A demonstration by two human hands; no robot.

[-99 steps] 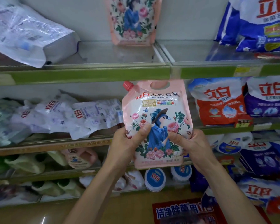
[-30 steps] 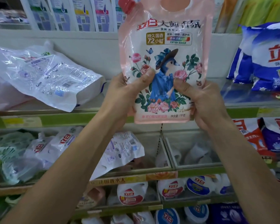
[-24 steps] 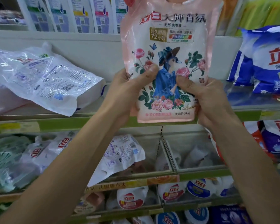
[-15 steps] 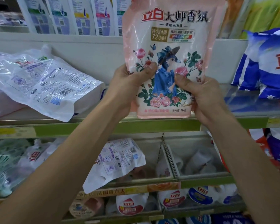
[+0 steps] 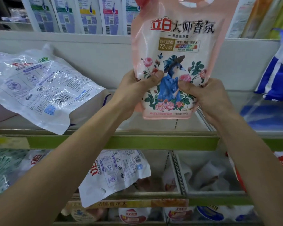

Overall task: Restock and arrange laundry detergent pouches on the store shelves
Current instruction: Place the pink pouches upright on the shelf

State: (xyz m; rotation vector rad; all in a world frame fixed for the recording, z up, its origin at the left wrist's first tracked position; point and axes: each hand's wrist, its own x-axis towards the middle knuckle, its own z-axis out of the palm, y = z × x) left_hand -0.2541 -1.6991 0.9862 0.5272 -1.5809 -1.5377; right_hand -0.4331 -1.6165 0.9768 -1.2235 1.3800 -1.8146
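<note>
1. Pink floral laundry detergent pouch (image 5: 173, 46), soft plastic with a cut-out handle: held upright at 12 o'clock in the view, above the glass shelf with the green front strip (image 5: 153, 141) and not touching it.
2. Grip: the left hand (image 5: 136, 90) and the right hand (image 5: 209, 97) each hold a lower corner. The fingers (image 5: 188, 86) are curled round the pouch, thumbs on the printed face.
3. Step in hand, as judged: placing the pouch on this shelf, in the gap between the crumpled white plastic pouch (image 5: 39, 88) at 9 o'clock and the blue-and-white bag (image 5: 278, 79) at 3 o'clock.
4. Next move calls for: base set flat on the glass, print outward, with release only once the pouch stands.
5. Legible: "立白 大师香氛", "天然洗衣液", "持久留香 72小时". Red "立白" also marks the white pouch on the lower shelf (image 5: 114, 173) at 6 o'clock.
</note>
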